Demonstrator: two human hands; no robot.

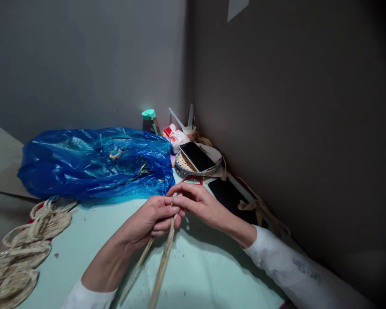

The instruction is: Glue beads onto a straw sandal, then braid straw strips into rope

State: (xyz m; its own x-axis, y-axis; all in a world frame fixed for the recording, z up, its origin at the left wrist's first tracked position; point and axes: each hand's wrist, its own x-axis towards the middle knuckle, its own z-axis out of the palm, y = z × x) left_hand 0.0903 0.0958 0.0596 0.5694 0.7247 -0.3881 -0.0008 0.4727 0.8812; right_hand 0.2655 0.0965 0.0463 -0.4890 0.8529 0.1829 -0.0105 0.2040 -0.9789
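Over the middle of the pale green table, my left hand (157,216) and my right hand (199,204) meet. Both are closed on dry, straw-coloured fibre strands (164,262), pinched between thumbs and fingers. Two long ends trail down from my hands toward the bottom edge of the view. Where the strands pass between my fingertips, the fingers hide most of them, so I cannot make out their shape there. A pair of red scissor-like handles (193,180) lies just beyond my right hand.
A blue plastic bag (96,163) lies at the back left, coiled fibre bundles (16,257) along the left edge. Behind my hands a phone (197,156) rests on a woven basket (180,169), near a bottle (150,120) and a cup (189,132). A black flat object (231,199) lies right.
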